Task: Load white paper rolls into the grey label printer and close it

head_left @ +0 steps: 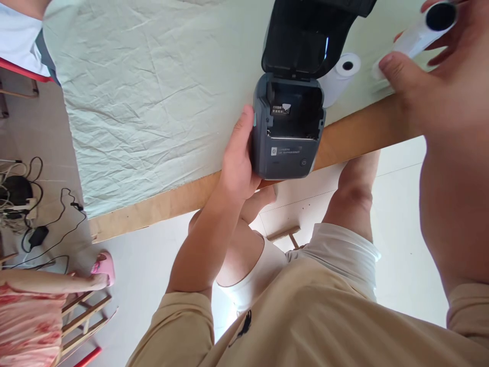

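Observation:
A dark grey portable label printer (286, 153) is gripped by my left hand (240, 158) at the table's front edge. Its black lid (301, 38) stands raised, and no roll shows in the paper bay; a small white scrap or sticker lies inside. At the upper right my right hand (439, 81) is closed around a white paper roll (414, 38) with a dark hollow core. Another white paper roll (338, 79) stands behind the printer, partly hidden by it. Low beside my right thumb is a blurred whitish object (382, 84) that I cannot make out.
A pale green cloth (160, 102) covers the table, leaving its wooden edge (160, 209) bare. Cables and a black adapter (38, 237) lie on the floor at left. A person's foot in a pink slipper (104, 269) is near a wooden stool (86, 321). Another person's sleeve (23, 38) is at upper left.

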